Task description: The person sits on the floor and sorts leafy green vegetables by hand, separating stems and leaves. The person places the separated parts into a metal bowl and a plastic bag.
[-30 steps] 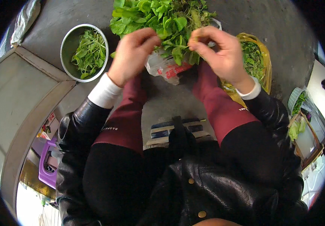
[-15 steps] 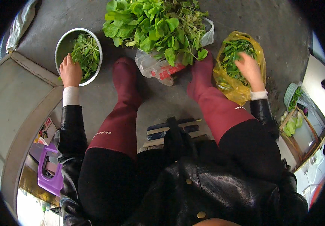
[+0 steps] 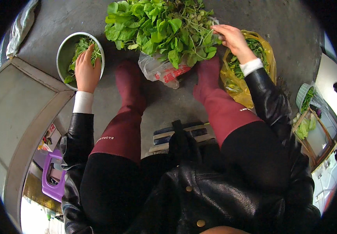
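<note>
My left hand reaches over the metal bowl. Its fingers are stretched out and rest on the loose leafy greens inside. Right of centre, my right hand is at the edge of a big heap of leafy greens, with thumb and fingers pinched on thin stems there. The heap lies on a clear plastic bag with red print. Below my right wrist, a yellow plastic bag stands open with more cut greens in it, partly hidden by my arm.
My two dark red boots stand on the grey floor between bowl and yellow bag. A purple plastic stool is at the left, by a pale panel. At the right is a pale basket with greens beside a wooden frame.
My right hand has moved from the yellow bag up and left to the edge of the greens heap. My left hand has shifted right and slightly up over the bowl.
</note>
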A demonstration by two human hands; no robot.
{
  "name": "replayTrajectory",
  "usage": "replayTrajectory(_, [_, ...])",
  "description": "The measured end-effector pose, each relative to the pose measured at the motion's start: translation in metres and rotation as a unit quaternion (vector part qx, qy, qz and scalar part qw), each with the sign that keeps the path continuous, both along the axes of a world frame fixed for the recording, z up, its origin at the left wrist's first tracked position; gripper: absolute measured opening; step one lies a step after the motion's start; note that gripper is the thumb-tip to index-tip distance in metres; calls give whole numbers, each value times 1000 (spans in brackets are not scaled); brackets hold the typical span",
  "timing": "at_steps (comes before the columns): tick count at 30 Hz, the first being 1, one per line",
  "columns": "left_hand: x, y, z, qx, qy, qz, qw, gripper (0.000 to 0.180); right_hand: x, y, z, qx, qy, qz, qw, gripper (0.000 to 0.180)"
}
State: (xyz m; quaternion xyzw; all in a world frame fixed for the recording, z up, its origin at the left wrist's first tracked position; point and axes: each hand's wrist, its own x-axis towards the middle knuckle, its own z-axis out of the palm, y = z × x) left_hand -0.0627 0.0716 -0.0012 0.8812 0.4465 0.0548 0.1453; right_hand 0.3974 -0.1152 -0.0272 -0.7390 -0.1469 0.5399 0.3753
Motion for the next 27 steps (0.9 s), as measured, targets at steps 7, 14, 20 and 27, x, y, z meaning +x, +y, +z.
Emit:
replayTrajectory(7, [75, -15, 64, -105, -183, -10, 977, 38, -23, 3, 105, 54, 70, 102, 991, 16])
replayTrajectory(14, [130, -34, 98, -167, -257, -114, 945, 28, -51, 31, 127, 211, -231, 235, 920, 13])
replayTrajectory(20, [124, -33, 96, -211, -257, -85, 939, 26, -65, 31, 149, 164, 26, 116, 979, 14])
replayTrajectory(27, [145, -36, 109, -464, -352, -86, 808, 32, -82, 36, 140, 168, 354, 31, 919, 15])
